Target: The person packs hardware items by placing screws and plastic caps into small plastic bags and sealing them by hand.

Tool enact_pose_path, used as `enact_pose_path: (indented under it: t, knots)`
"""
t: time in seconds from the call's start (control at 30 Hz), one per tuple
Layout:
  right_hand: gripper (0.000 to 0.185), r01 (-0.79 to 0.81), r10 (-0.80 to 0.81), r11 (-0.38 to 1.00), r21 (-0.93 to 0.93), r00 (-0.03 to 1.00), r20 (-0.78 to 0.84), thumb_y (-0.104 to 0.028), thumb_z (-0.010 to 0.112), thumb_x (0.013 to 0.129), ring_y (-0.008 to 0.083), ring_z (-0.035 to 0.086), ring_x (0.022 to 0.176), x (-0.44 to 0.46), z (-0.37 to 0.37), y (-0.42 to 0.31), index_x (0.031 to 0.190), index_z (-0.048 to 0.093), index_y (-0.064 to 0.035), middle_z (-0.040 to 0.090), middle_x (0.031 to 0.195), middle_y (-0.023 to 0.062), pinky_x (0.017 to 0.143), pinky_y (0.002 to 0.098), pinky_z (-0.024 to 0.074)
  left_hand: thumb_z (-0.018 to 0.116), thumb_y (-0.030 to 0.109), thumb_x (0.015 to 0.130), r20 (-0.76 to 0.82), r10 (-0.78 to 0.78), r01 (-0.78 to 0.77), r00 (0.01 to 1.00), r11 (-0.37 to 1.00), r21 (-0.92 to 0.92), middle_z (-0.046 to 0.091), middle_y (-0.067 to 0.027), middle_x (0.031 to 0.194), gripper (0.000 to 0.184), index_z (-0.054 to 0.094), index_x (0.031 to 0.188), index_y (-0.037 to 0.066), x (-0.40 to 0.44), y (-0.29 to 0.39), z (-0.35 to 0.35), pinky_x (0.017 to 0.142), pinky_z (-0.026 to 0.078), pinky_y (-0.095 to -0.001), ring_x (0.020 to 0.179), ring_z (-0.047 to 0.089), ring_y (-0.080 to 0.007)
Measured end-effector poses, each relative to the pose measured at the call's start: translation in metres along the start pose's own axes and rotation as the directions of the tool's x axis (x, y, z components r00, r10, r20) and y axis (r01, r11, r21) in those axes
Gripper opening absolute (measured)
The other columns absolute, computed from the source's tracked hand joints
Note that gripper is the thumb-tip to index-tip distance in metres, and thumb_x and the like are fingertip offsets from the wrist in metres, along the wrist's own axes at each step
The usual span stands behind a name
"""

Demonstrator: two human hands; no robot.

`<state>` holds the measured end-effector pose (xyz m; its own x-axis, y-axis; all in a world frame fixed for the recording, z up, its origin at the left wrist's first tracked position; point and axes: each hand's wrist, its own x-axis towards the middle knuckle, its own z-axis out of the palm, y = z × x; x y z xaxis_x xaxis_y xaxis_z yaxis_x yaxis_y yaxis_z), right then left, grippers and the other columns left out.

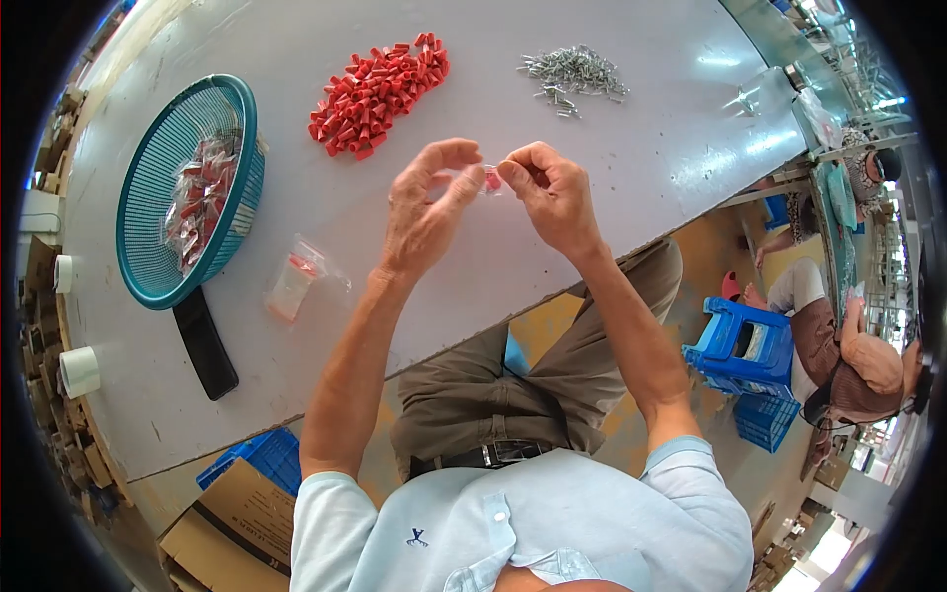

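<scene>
Between my hands, over the table, is a small clear plastic bag (492, 182) with something red in it. My right hand (554, 197) pinches its right side between thumb and bent forefinger. On the other side, my left hand (430, 205) has curled fingers, its thumb tip at the bag's left edge; the fingers behind are partly hidden. Beyond my hands lie a heap of red plastic caps (380, 94) and, farther right, a pile of small silvery metal pieces (574, 77). Clear plastic bags (296, 284) with red on them lie nearer my left forearm.
A teal plastic basket (247, 197) of filled bags stands at left, with a black phone (206, 345) beside it. White rolls (80, 372) sit at the left edge. Below are a cardboard box (227, 533) and a blue stool (740, 340). Another person (858, 355) sits at right.
</scene>
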<state>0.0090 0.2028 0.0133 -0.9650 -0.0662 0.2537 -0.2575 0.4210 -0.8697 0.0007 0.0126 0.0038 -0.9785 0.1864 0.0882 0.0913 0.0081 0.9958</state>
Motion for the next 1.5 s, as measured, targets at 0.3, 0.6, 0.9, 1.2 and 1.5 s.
enact_pose_path:
  t: [0.3, 0.6, 0.9, 1.2, 1.5]
  knots:
    - [0.009, 0.026, -0.04, 0.978, 0.208, 0.997, 0.066, -0.006, 0.069, 0.099, 0.0134, 0.073, 0.082, 0.01, -0.002, -0.004, 0.1, 0.07, 0.0023, 0.075, 0.088, 0.0093, 0.073, 0.0301, 0.0585, 0.073, 0.012, 0.1, -0.015, -0.03, 0.029, 0.999, 0.998, -0.053, 0.068, -0.0015, 0.089, 0.012, 0.069, 0.101, 0.0, 0.003, -0.003, -0.003, 0.074, 0.047, -0.0231, 0.082, 0.06, -0.0081]
    - [0.01, -0.061, -0.036, 0.87, 0.489, 0.982, 0.187, -0.006, 0.066, 0.101, 0.0119, 0.07, 0.081, 0.008, 0.005, 0.01, 0.099, 0.068, 0.0038, 0.074, 0.086, 0.0073, 0.074, 0.0287, 0.0571, 0.07, 0.012, 0.101, 0.024, -0.009, 0.012, 1.0, 0.991, -0.133, 0.069, -0.0035, 0.089, 0.013, 0.066, 0.1, 0.0, 0.003, -0.004, -0.003, 0.075, 0.048, -0.0232, 0.08, 0.06, -0.0079]
    - [0.009, -0.057, -0.055, 0.87, 0.49, 0.976, 0.211, -0.004, 0.065, 0.1, 0.0125, 0.071, 0.081, 0.006, 0.005, 0.018, 0.099, 0.068, 0.0042, 0.074, 0.086, 0.0084, 0.075, 0.0292, 0.0581, 0.072, 0.014, 0.1, 0.041, -0.016, 0.019, 0.999, 0.995, -0.093, 0.067, -0.0021, 0.084, 0.015, 0.065, 0.098, 0.0, 0.003, -0.009, -0.004, 0.074, 0.047, -0.0246, 0.078, 0.059, -0.0086]
    - [0.01, -0.123, 0.043, 0.817, 0.564, 0.987, 0.153, -0.004, 0.062, 0.101, 0.0145, 0.072, 0.085, 0.008, 0.011, 0.04, 0.106, 0.069, 0.0012, 0.073, 0.091, 0.0085, 0.077, 0.0307, 0.0597, 0.078, 0.014, 0.095, -0.033, -0.085, 0.087, 0.996, 0.994, 0.064, 0.065, 0.002, 0.084, 0.012, 0.073, 0.095, 0.003, 0.005, 0.001, 0.001, 0.068, 0.043, -0.0231, 0.076, 0.056, -0.006]
    - [0.016, -0.108, 0.033, 0.875, 0.471, 0.986, 0.164, -0.014, 0.069, 0.102, 0.0082, 0.067, 0.082, 0.007, 0.009, 0.019, 0.108, 0.073, 0.0012, 0.074, 0.092, 0.0049, 0.075, 0.0267, 0.0571, 0.074, 0.005, 0.096, -0.05, -0.068, 0.058, 0.996, 0.982, -0.18, 0.071, -0.0012, 0.093, 0.011, 0.073, 0.105, -0.002, 0.005, -0.011, -0.011, 0.074, 0.052, -0.0216, 0.083, 0.064, -0.0057]
